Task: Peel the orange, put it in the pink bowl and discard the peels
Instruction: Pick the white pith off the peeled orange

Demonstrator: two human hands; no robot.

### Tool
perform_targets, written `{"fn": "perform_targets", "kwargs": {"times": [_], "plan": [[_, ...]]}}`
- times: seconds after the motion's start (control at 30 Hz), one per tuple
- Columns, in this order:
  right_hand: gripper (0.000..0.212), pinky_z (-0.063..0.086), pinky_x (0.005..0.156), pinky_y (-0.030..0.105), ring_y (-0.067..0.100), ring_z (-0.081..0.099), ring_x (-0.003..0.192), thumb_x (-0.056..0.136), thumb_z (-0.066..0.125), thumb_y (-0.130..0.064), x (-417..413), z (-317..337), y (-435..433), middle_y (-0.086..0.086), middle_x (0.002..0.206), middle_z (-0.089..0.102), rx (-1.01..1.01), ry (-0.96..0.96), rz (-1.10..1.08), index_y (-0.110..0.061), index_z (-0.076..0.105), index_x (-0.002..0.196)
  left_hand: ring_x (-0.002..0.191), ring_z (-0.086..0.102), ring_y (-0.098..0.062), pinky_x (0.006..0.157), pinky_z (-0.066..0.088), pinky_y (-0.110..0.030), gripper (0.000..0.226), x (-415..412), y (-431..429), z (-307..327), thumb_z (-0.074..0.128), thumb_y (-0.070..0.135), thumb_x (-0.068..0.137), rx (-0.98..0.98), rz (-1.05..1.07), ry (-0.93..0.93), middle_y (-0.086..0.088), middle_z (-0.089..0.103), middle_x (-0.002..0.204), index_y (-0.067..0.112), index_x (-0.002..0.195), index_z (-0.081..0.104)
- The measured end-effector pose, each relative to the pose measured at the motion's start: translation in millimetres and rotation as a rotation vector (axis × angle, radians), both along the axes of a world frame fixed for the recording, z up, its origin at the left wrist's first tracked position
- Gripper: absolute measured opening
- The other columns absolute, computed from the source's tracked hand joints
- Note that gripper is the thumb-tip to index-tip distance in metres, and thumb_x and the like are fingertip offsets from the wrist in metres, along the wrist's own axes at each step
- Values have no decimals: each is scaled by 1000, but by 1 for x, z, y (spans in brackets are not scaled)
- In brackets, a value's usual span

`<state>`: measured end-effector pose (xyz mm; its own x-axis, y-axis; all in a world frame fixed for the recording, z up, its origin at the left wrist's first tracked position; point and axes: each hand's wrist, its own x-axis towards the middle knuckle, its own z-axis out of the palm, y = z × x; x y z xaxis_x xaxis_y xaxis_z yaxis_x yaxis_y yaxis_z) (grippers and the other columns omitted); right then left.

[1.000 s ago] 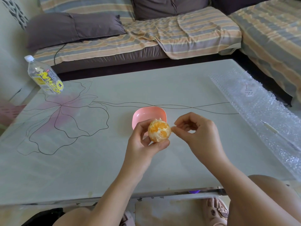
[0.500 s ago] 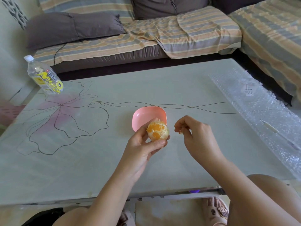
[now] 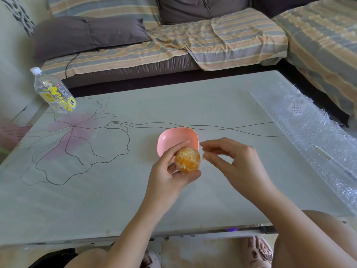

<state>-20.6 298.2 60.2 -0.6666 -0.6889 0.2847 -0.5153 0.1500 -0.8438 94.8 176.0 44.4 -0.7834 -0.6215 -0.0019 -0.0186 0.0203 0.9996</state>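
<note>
My left hand [image 3: 167, 176] grips a peeled orange [image 3: 187, 160] between thumb and fingers, just above the table. White pith still streaks the fruit. The pink bowl [image 3: 174, 136] stands directly behind the orange, with nothing visible inside; my left fingers hide its near rim. My right hand [image 3: 236, 163] hovers just right of the orange, its index finger and thumb stretched toward the fruit with a gap between them. A tiny pale shred shows by the thumb tip; I cannot tell whether it is held. No peels are visible on the table.
A plastic water bottle [image 3: 54, 94] stands at the table's far left corner. A sheet of bubble wrap [image 3: 309, 132] covers the right side of the pale table [image 3: 96, 190]. Striped sofas with dark cushions line the back and right. A sandalled foot [image 3: 257, 252] shows below the front edge.
My left hand turned the orange, so more pith faces me. My right hand pulled away from the fruit, then came back with its pinched fingers loosened and spread.
</note>
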Motion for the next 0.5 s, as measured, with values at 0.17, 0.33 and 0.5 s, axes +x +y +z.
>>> {"fn": "perform_targets", "kwargs": {"times": [0.17,0.33,0.5], "plan": [[20,49,76,10,5,67,83,81,71,-15,2,7,2,-11,86,71,-55,-142,119,-30,73,93,93,67,-10,83,52,-21,63,1,-1,1,73,-16,66,-33,-58,40,11,70,101,20,116,60],[11,50,71,13,7,69,78,76,75,-11,2,10,5,-8,82,72,-120,-241,88,-18,76,84,93,67,-11,82,51,-20,62,3,-1,3,72,-18,66,-34,-68,80,8,68,105,17,117,60],[10,50,71,12,6,68,76,75,75,-10,2,12,7,-9,79,72,-150,-233,103,-19,74,79,88,66,-7,76,51,-17,62,4,-2,6,70,-20,66,-16,-97,94,14,69,101,18,114,61]]}}
